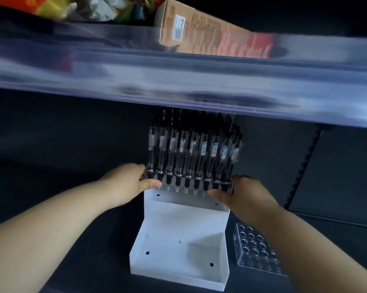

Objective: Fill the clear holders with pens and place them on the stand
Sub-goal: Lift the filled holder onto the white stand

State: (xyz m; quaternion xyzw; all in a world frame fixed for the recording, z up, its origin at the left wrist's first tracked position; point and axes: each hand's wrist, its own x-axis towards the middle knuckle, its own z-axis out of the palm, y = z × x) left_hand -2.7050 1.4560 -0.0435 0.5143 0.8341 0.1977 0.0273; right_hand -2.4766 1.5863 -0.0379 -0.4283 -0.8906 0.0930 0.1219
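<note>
Landmark: white stand (178, 246), stepped, on a dark surface (62, 144); small round holes show in its steps.
Filled holder: clear holder (199, 183) at the top rear step of the stand, level, long side across the stand's width.
Contact with stand: holder's lower edge meets the top step in this view; cannot tell whether it is seated or just above.
Pens: black pens (191, 149) stand upright in the holder in close rows, tips down through the holes, labels facing forward; they rise well above the stand.
Left hand: left hand (127, 182) at the holder's left end, above the stand's left rear corner; thumb pressed on the front face, fingers wrapped behind.
Right hand: right hand (241, 195) at the holder's right end, above the stand's right rear corner; thumb under the front edge, fingers curled round the end.
Second holder: empty clear holder (256, 250) lies flat just right of the stand's front half, holes up, apart from both hands.
Above the stand: shelf edge (178, 81), glossy and blurred, spans the view; the pen tops reach its underside.
On shelf: cardboard box (199, 32) and coloured packets (83, 7), far above and behind the stand.
</note>
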